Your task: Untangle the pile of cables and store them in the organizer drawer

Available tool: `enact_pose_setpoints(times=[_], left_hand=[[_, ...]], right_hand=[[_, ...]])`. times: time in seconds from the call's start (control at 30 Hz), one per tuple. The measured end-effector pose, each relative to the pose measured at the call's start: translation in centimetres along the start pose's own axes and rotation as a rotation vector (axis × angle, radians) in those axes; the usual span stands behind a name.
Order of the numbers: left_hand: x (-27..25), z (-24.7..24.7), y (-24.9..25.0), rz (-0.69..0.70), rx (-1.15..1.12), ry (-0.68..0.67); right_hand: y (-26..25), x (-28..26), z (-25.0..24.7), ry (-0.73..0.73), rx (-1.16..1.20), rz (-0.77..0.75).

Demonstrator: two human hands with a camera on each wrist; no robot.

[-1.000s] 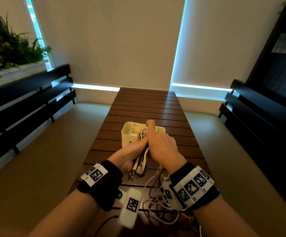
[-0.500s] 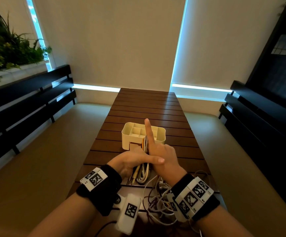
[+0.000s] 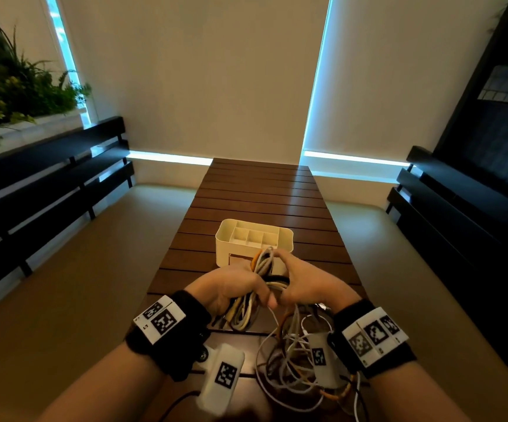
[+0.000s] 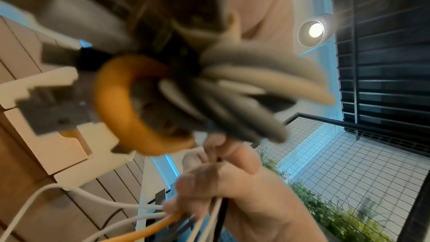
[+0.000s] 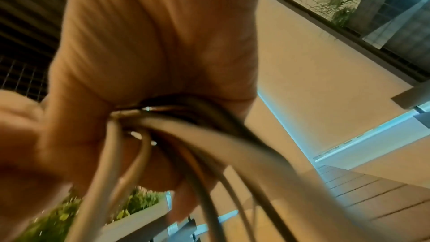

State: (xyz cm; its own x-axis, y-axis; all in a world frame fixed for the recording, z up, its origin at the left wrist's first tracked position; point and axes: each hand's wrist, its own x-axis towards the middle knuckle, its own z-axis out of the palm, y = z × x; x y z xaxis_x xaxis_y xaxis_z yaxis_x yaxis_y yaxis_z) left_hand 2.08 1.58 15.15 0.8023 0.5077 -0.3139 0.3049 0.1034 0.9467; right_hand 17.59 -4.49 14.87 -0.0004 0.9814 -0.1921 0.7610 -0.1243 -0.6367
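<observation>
- Both hands meet over the near end of the brown slatted wooden table (image 3: 261, 190): the left hand (image 3: 231, 284) is curled round a folded bundle of white, orange and black cables (image 3: 266, 266), and the right hand (image 3: 304, 284) has its fingers closed on the same bundle from the other side.
- Loops of the bundle stand up between the hands, right in front of the cream plastic desk organizer with open top compartments (image 3: 254, 239).
- More loose white and orange cables (image 3: 292, 367) lie tangled on the table near the wrists; strands run up from them into the hands.
- Judged step: gathering one coil tight before stowing it.
- Next, the trailing strands likely need freeing from the tangle, and the organizer's drawer, whose front looks closed, needs opening.
</observation>
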Motion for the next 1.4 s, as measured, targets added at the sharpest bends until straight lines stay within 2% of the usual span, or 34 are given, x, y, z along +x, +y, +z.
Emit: enact_pose_setpoints(times=[0.13,0.2,0.33,0.43,0.57,0.67,0.77,0.9,1.0,1.1,1.23,1.33,1.4], left_hand=[[-0.3,-1.4,0.2,0.089,-0.134,0.068],[-0.7,-2.0,0.7,0.121,-0.205,0.082],[-1.1,-3.0,2.1,0.197,-0.321,0.117],[-1.1,-3.1,2.7,0.269,-0.318,0.173],[-0.9,-1.8,2.8,0.268,-0.162,0.303],[-0.4,-0.8,2.7,0.293,-0.196,0.362],[0.4,0.0,2.3,0.288,-0.279,0.366],[1.4,1.2,1.9,0.333,-0.314,0.411],[1.9,1.8,1.7,0.361,-0.362,0.425],[1.8,1.6,1.5,0.39,-0.354,0.359],[1.5,0.9,1.2,0.405,-0.288,0.209],[1.0,0.5,1.2,0.384,-0.206,0.108],[0.7,0.9,1.1,0.347,-0.27,0.097]], right_hand=[[1.9,0.1,3.6,0.33,0.158,0.01],[2.4,0.0,4.3,0.412,0.256,-0.016],[2.3,-1.0,3.8,0.279,0.529,-0.096],[1.5,-1.7,2.5,0.238,0.691,-0.147],[0.5,-1.6,0.5,0.364,0.811,-0.136],[-0.4,-1.1,0.6,0.497,0.78,-0.122],[-1.0,-0.3,1.1,0.596,0.735,-0.124],[-2.2,0.0,2.4,0.652,0.654,-0.136],[-3.2,-0.4,3.1,0.678,0.53,-0.214],[-3.7,-0.8,3.3,0.642,0.433,-0.265],[-3.7,-0.8,3.0,0.495,0.132,-0.199],[-4.2,-1.2,3.1,0.387,-0.044,-0.244],[-5.4,-2.0,2.9,0.353,-0.084,-0.157]])
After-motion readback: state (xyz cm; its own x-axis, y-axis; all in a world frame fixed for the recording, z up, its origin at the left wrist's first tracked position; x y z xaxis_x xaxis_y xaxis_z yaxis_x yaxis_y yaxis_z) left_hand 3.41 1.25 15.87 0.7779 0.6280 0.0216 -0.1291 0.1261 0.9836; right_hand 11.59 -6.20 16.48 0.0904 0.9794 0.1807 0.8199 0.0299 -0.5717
